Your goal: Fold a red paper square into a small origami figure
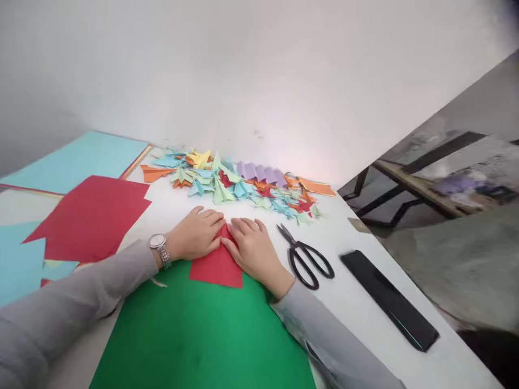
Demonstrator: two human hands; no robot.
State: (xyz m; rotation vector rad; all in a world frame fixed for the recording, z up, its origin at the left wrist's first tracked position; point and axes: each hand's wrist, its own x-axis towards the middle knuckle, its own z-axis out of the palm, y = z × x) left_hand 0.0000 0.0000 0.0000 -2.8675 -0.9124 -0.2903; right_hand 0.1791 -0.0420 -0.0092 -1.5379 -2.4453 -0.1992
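Note:
A small red sheet of paper (pixel 217 273) lies on a large green sheet (pixel 198 329) in front of me, its far end narrowing to a folded point. My left hand (pixel 193 236), with a watch (pixel 158 241) at its wrist, grips the left side of that point, thumb and fingers pressed on the paper. From the right, my right hand (pixel 256 253) presses the matching edge, its thumb close to the left one. Both hands cover part of the folds. Black-handled scissors (pixel 304 256) lie just right of my right hand.
Folded paper planes (pixel 221 181) in several colours are heaped along the wall. Red sheets (pixel 95 216) and blue sheets (pixel 77 159) lie at the left. Near the table's right edge is a long black case (pixel 389 300). A wooden-framed bench (pixel 417 186) stands beyond.

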